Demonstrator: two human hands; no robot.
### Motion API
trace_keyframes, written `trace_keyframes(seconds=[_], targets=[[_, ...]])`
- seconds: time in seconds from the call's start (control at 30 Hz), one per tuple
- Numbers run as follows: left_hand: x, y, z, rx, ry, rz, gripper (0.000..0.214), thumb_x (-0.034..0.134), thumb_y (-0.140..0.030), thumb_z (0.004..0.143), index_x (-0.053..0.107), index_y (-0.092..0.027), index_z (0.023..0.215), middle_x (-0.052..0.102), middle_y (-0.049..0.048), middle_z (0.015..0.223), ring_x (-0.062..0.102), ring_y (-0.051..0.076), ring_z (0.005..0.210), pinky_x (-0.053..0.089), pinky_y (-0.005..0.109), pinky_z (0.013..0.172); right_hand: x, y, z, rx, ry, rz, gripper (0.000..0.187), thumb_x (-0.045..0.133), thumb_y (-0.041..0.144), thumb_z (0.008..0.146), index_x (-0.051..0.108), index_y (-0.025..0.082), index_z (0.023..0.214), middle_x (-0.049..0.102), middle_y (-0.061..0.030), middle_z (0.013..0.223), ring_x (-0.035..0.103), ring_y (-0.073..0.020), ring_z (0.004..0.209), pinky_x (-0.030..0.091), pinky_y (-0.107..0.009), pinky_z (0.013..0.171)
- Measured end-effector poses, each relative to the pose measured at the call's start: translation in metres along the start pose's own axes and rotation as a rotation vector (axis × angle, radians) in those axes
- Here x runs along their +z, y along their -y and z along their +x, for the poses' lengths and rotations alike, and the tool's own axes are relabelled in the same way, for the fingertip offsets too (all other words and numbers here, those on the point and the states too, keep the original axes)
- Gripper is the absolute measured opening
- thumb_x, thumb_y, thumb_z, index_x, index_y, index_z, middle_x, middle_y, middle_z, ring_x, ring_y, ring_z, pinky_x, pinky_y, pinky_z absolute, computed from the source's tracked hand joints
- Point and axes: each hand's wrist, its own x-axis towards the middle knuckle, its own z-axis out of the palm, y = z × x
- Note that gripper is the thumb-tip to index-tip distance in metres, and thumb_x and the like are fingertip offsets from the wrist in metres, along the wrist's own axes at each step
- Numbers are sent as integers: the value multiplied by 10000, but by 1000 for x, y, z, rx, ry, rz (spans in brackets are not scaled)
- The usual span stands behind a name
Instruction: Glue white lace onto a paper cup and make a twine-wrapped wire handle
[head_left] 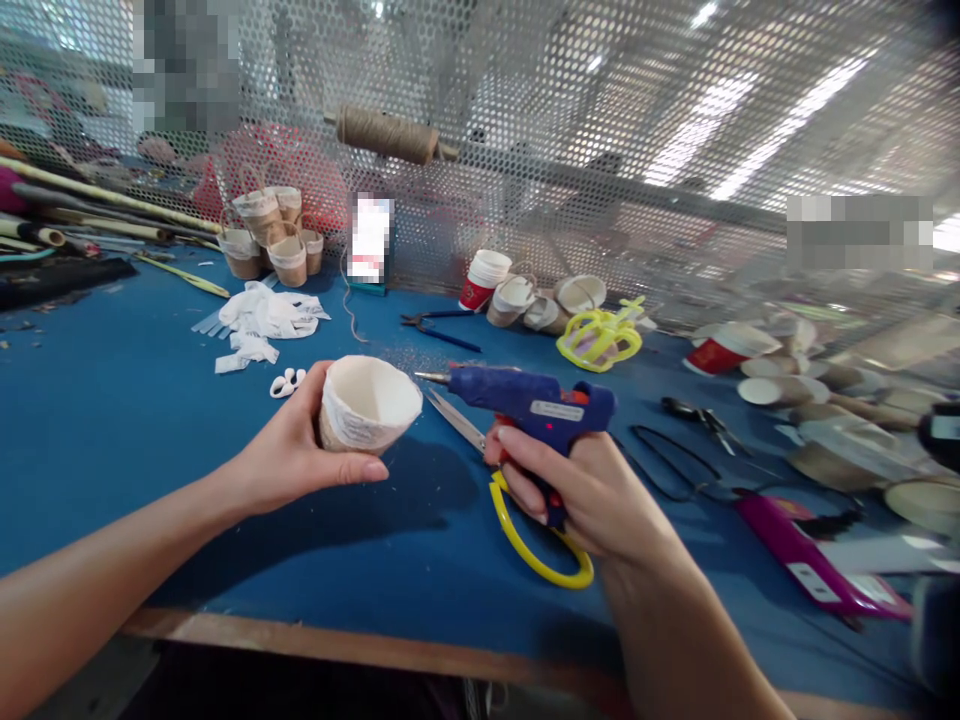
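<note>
My left hand (296, 455) is closed around a small paper cup (366, 405) with white strips stuck to its side, held tilted above the blue table (112, 420). My right hand (581, 490) grips a blue hot glue gun (536, 405). Its metal nozzle points left and ends just right of the cup's rim. Yellow-handled scissors (525, 545) lie on the table under the gun.
White paper scraps (262, 320) and wrapped cups (270, 240) sit at the back left. More cups (517, 295), blue pliers (439, 328), a yellow plastic piece (600, 340), black scissors (705, 420) and a magenta tool (810, 560) lie right. A mesh screen (600, 130) with a twine spool (386, 135) stands behind.
</note>
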Motion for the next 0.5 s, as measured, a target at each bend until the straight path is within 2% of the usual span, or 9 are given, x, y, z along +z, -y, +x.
trace_keyframes(seconds=[0.1,0.27,0.5], targets=[[0,1,0,8,8,-12,592,763,-272,551,429,-191,1033,601,45,977,592,187,891,506,275,743,3,-2,2,-8,27,8,270,540,385,801,535,143,682,403,75,349,332,-42,311,259,-194,351],[0,2,-1,31,-7,-20,602,767,-257,554,413,-190,1037,586,31,974,571,165,887,494,251,748,6,-4,1,-12,-1,-10,260,542,372,804,541,144,680,402,74,356,341,-42,327,269,-189,351],[1,1,-1,13,-7,-10,588,765,-256,568,405,-190,1028,559,17,943,556,142,835,481,223,693,5,-1,-3,-47,-6,-215,278,529,393,807,559,147,680,428,65,386,385,-51,354,341,-199,388]])
